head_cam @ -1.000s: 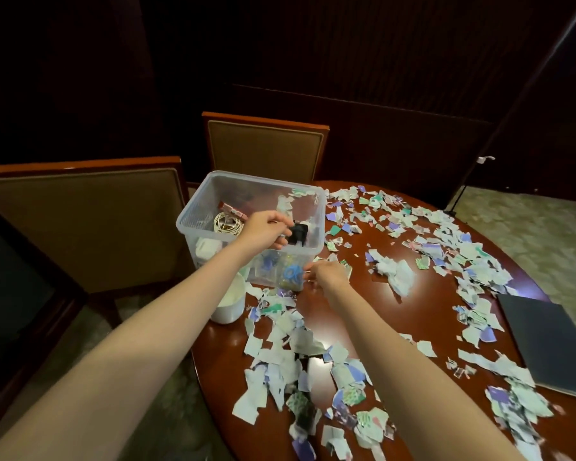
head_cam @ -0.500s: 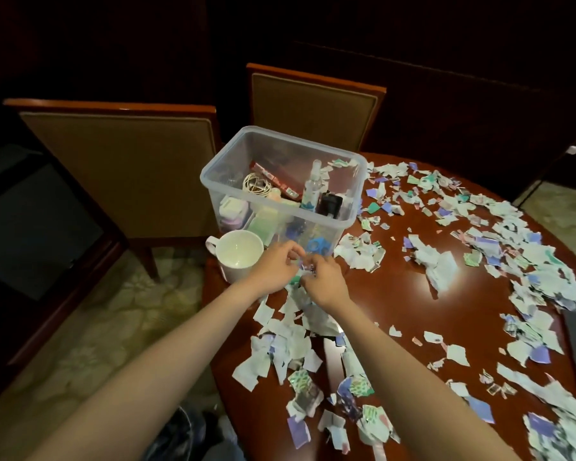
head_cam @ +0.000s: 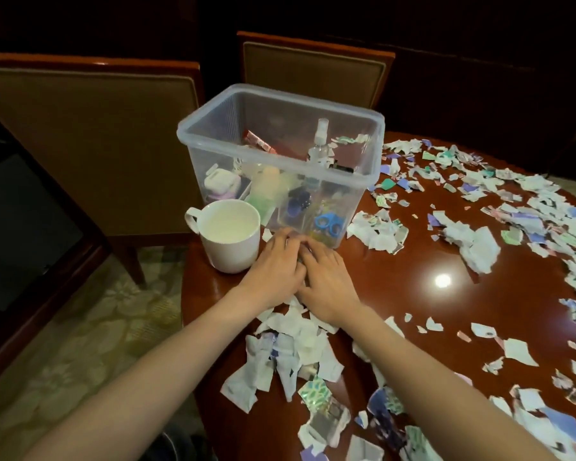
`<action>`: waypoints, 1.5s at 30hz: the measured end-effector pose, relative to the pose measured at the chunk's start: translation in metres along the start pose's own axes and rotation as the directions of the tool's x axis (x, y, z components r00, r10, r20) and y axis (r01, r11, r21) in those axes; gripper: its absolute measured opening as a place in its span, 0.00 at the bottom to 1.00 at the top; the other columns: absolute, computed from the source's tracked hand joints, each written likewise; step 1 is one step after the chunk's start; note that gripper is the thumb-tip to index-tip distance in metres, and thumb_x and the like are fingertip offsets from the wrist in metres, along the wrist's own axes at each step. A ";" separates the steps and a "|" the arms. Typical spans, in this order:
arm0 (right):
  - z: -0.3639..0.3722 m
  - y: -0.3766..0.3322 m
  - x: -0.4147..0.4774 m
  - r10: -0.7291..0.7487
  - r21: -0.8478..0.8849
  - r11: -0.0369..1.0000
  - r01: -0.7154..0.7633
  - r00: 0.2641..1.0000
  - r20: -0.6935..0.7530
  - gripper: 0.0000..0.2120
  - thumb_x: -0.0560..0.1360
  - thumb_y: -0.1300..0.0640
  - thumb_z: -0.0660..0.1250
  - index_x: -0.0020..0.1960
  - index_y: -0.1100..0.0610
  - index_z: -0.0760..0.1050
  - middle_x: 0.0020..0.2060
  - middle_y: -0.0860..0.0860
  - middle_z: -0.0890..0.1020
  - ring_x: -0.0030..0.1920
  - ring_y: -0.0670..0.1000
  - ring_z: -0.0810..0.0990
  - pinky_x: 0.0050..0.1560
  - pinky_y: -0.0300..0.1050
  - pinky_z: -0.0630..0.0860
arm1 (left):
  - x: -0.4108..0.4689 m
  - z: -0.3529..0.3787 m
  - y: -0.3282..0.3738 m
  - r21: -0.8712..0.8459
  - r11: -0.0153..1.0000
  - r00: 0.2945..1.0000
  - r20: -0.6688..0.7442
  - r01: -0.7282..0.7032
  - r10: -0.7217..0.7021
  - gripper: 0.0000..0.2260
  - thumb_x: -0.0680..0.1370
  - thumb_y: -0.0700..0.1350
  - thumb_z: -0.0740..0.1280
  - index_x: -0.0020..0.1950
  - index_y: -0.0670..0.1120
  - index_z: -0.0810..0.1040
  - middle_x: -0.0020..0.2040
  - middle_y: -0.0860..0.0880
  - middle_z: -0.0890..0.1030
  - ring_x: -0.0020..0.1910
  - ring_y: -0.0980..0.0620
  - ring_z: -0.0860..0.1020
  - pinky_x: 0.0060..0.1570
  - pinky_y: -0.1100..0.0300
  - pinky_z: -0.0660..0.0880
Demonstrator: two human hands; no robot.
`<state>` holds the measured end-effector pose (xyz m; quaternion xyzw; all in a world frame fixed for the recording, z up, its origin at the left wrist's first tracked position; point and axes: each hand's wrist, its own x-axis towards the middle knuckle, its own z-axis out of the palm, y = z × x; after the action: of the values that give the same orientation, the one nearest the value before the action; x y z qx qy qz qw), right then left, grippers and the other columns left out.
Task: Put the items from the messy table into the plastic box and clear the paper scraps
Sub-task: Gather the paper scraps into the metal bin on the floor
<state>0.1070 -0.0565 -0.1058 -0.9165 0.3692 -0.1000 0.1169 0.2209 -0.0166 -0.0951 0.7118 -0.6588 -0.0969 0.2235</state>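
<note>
**Both hands flat on the scraps in front of the box**

The left hand and right hand lie side by side, palms down and touching each other, on the dark red surface. Each grip is wide, with the fingers stretched forward and pressed on paper. Whether anything is pinched beneath them cannot be seen.

The fingertips reach the foot of the clear plastic box, which stands at the surface's left edge. The box holds a spray bottle, blue scissors and other small items. A white mug stands just left of the left hand, near the box.

Paper scraps are heaped under and behind the wrists. More scraps are strewn across the right of the surface. Two padded chairs stand behind the box.
</note>
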 end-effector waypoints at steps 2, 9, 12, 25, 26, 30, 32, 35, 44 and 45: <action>0.003 0.002 0.001 0.002 0.011 1.000 -0.002 1.000 -0.024 0.30 0.73 0.46 0.51 0.73 0.55 0.61 0.73 0.51 0.64 0.73 0.50 0.60 0.72 0.44 0.54 | 0.002 0.009 -0.005 0.041 0.999 0.998 -0.064 -0.002 0.004 0.20 0.79 0.42 0.56 0.72 0.43 0.63 0.72 0.45 0.62 0.72 0.50 0.60 0.71 0.62 0.53; 0.008 0.005 -0.007 -0.022 -0.030 0.999 0.021 0.999 -0.025 0.24 0.77 0.52 0.58 0.73 0.53 0.62 0.73 0.49 0.64 0.73 0.51 0.61 0.71 0.47 0.56 | -0.007 0.016 -0.003 0.018 0.996 0.996 0.003 0.089 -0.089 0.21 0.79 0.47 0.47 0.68 0.43 0.66 0.66 0.43 0.70 0.66 0.43 0.66 0.66 0.52 0.64; 0.005 0.002 -0.027 -0.006 -0.057 0.998 0.006 1.000 -0.004 0.22 0.79 0.52 0.57 0.72 0.53 0.63 0.72 0.50 0.65 0.70 0.54 0.64 0.66 0.48 0.61 | -0.023 0.009 0.008 -0.061 0.996 0.996 0.058 0.068 -0.065 0.16 0.79 0.45 0.56 0.65 0.43 0.70 0.63 0.43 0.72 0.63 0.44 0.70 0.64 0.52 0.67; -0.018 -0.005 -0.079 0.112 0.120 0.987 -0.104 0.992 -0.061 0.13 0.80 0.58 0.58 0.63 0.57 0.74 0.56 0.56 0.75 0.58 0.55 0.73 0.54 0.41 0.67 | -0.123 -0.026 0.015 -0.245 0.958 0.971 0.220 0.147 -0.093 0.34 0.72 0.63 0.66 0.74 0.53 0.59 0.75 0.50 0.58 0.74 0.50 0.59 0.72 0.51 0.59; -0.018 -0.008 -0.081 0.125 0.151 0.982 -0.114 0.990 -0.069 0.13 0.80 0.58 0.57 0.62 0.58 0.74 0.56 0.56 0.75 0.57 0.55 0.74 0.52 0.40 0.66 | -0.134 -0.020 0.014 -0.213 0.964 0.968 0.223 0.162 -0.113 0.40 0.68 0.68 0.66 0.75 0.54 0.56 0.76 0.51 0.56 0.75 0.49 0.57 0.73 0.49 0.57; -0.017 -0.018 -0.089 0.169 0.285 0.947 -0.151 0.985 -0.037 0.14 0.80 0.58 0.55 0.62 0.57 0.73 0.60 0.56 0.74 0.58 0.55 0.74 0.55 0.43 0.69 | -0.155 0.004 0.027 0.012 0.994 0.992 0.073 0.105 -0.105 0.47 0.65 0.71 0.66 0.76 0.56 0.48 0.78 0.53 0.51 0.77 0.51 0.50 0.75 0.47 0.47; -0.013 -0.023 -0.093 0.203 0.378 0.908 -0.178 0.979 -0.026 0.13 0.79 0.54 0.57 0.62 0.53 0.72 0.62 0.55 0.72 0.60 0.55 0.73 0.62 0.49 0.71 | -0.153 0.010 0.034 0.017 0.994 0.994 0.023 0.111 -0.111 0.48 0.66 0.70 0.67 0.77 0.56 0.46 0.78 0.52 0.47 0.77 0.51 0.47 0.75 0.48 0.44; -0.006 -0.027 -0.098 0.191 0.329 0.929 -0.169 0.981 -0.036 0.19 0.76 0.49 0.60 0.67 0.47 0.68 0.68 0.51 0.69 0.68 0.55 0.67 0.68 0.55 0.62 | -0.146 0.016 0.037 0.017 0.988 0.988 -0.018 0.152 -0.152 0.48 0.67 0.69 0.67 0.77 0.54 0.46 0.78 0.51 0.49 0.77 0.51 0.48 0.74 0.47 0.46; 0.005 -0.026 -0.093 0.056 0.033 0.998 -0.052 0.990 -0.129 0.17 0.80 0.52 0.56 0.67 0.55 0.69 0.61 0.56 0.71 0.61 0.57 0.70 0.59 0.50 0.69 | -0.135 0.022 0.034 -0.005 0.996 0.992 -0.085 0.088 -0.088 0.29 0.76 0.57 0.64 0.74 0.52 0.60 0.73 0.50 0.64 0.72 0.50 0.62 0.71 0.53 0.60; 0.005 -0.025 -0.092 0.057 0.032 0.998 -0.052 0.988 -0.146 0.16 0.80 0.54 0.55 0.65 0.56 0.69 0.59 0.57 0.72 0.59 0.58 0.72 0.56 0.49 0.70 | -0.132 0.022 0.034 -0.001 0.997 0.993 -0.095 0.076 -0.075 0.26 0.77 0.56 0.63 0.73 0.52 0.63 0.71 0.50 0.67 0.71 0.49 0.63 0.70 0.53 0.61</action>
<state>0.0594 0.0262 -0.1122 -0.8945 0.4003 -0.1692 0.1051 0.1664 0.1077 -0.1204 0.7403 -0.6201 -0.0706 0.2499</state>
